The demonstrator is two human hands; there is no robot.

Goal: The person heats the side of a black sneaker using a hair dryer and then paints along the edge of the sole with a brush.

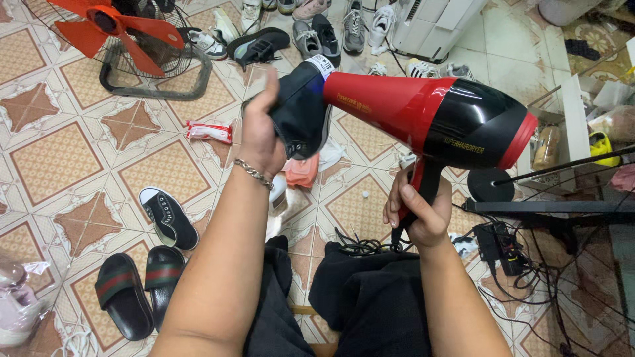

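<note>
Right hand [423, 211] grip wrapped on red hair dryer [430, 112] handle, nozzle tip hidden inside black shoe [301, 112], left hand [261, 135] gripping it

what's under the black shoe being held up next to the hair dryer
Below the shoe in the left hand lie an orange cloth and tiled floor. The shoe and arm cover whatever else sits there.

Head view. My right hand [420, 211] grips the handle of a red-and-black hair dryer [430, 116], its nozzle pushed into the opening of a black shoe [301, 112] that my left hand [261, 132] holds raised. Near left: 1 black sneaker [169, 217] and 2 striped slides [135, 291] on the tiled floor [53, 158]. Far left: a red fan [119, 30].
</note>
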